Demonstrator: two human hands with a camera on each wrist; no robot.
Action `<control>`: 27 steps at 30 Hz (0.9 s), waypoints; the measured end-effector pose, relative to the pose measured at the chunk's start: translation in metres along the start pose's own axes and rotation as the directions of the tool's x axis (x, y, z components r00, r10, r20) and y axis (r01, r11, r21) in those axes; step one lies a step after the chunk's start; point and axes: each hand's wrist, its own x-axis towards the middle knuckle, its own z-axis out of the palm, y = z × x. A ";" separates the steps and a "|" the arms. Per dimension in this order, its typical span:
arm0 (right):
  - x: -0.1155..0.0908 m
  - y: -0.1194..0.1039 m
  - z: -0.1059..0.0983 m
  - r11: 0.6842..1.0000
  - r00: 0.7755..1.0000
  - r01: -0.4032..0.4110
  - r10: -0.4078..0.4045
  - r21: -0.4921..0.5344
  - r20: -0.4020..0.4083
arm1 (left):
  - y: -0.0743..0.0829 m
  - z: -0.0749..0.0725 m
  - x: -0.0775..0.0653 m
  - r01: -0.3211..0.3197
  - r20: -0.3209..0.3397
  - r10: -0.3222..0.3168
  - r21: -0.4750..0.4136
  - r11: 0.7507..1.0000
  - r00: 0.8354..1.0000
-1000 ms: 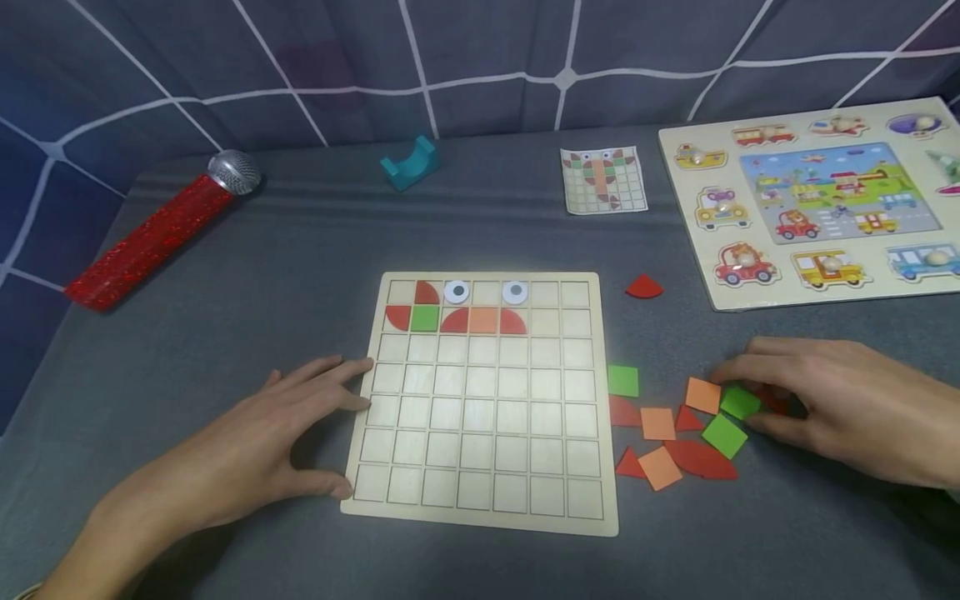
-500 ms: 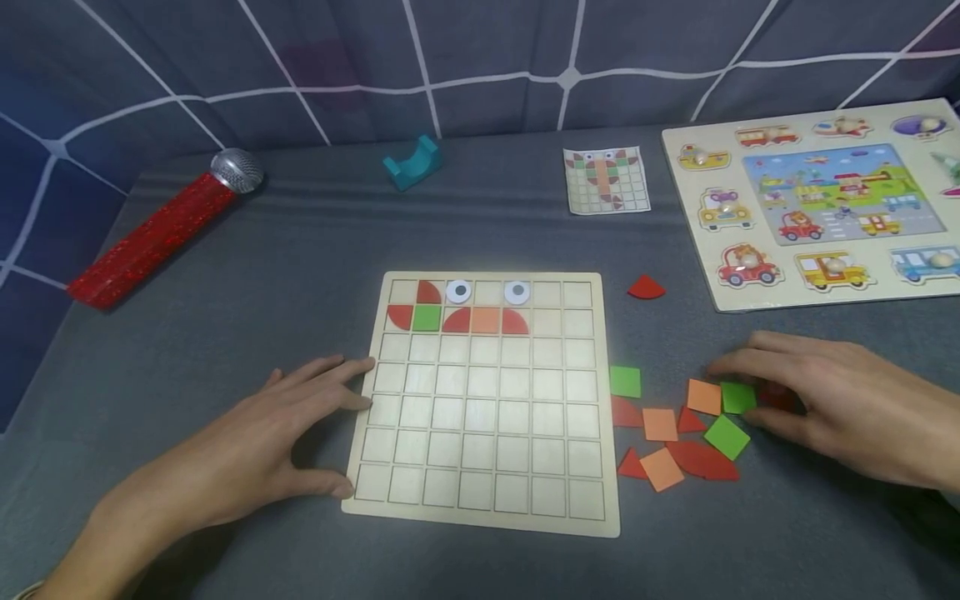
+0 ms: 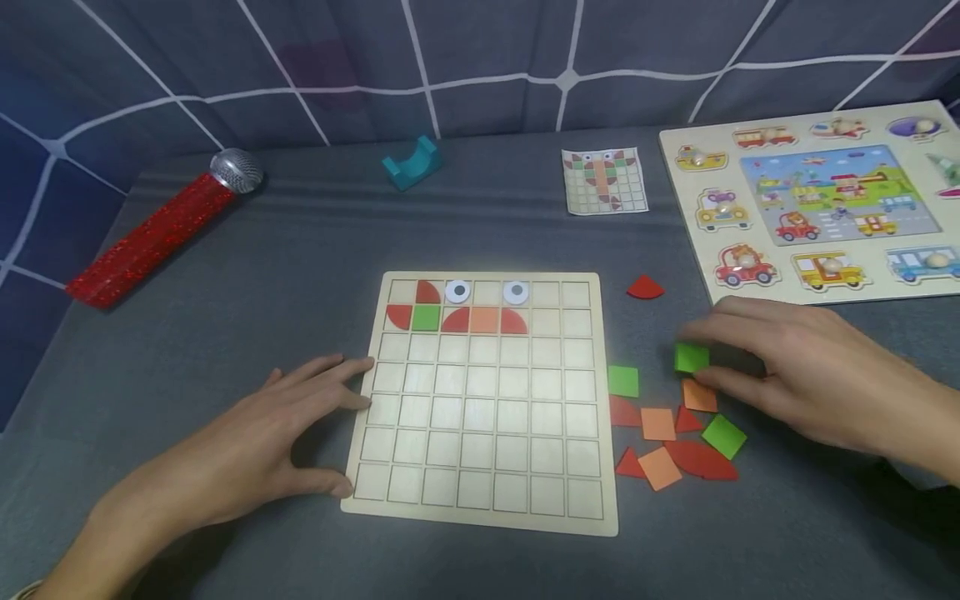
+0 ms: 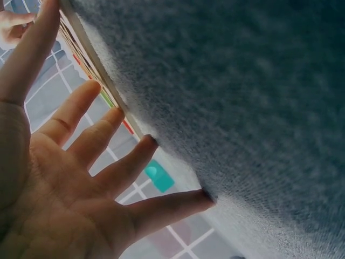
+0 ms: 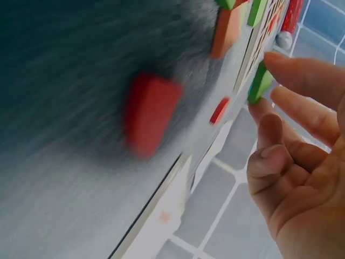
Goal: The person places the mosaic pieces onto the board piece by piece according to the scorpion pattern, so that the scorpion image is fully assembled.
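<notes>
My right hand point(image 3: 802, 367) pinches a green square tile point(image 3: 692, 358) between thumb and fingers, above an orange square tile point(image 3: 700, 395). The same green tile point(image 5: 261, 83) shows at its fingertips in the right wrist view. With fingers spread, my left hand point(image 3: 277, 437) touches the left edge of a wooden grid board point(image 3: 480, 412). In the board's top two rows lie several red quarter-circle pieces, one green tile point(image 3: 426, 317), one orange tile point(image 3: 483, 320) and two eye discs, such as the left eye disc point(image 3: 457, 292).
Loose tiles lie right of the board, among them a green tile point(image 3: 723, 436) and a red quarter piece point(image 3: 645, 287). Behind are a pattern card point(image 3: 603, 182), a vehicle puzzle point(image 3: 708, 275), a teal holder point(image 3: 412, 165) and a red microphone point(image 3: 157, 233).
My right hand has taken up a green tile from the loose pile and carried it a little left and away from me. My left hand has stayed at the board's edge.
</notes>
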 end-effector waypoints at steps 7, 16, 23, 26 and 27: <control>0.039 -0.023 -0.001 0.990 0.996 0.081 -0.083 0.119 0.014 | 0.001 0.000 0.001 0.010 0.009 -0.010 -0.013 1.000 1.000; 0.081 -0.043 0.006 0.977 0.991 0.116 -0.126 0.177 0.046 | 0.001 0.000 0.001 0.009 0.015 -0.009 -0.020 1.000 1.000; 0.101 -0.055 0.012 0.974 0.988 0.116 -0.133 0.196 0.073 | -0.001 0.001 0.001 -0.001 0.010 0.001 -0.009 1.000 1.000; 0.106 -0.057 0.014 0.971 0.987 0.128 -0.144 0.199 0.068 | -0.002 0.001 0.001 -0.010 0.004 0.010 -0.002 1.000 1.000; 0.108 -0.057 0.015 0.971 0.987 0.128 -0.145 0.202 0.069 | -0.002 0.001 0.001 -0.009 0.004 0.009 -0.003 1.000 1.000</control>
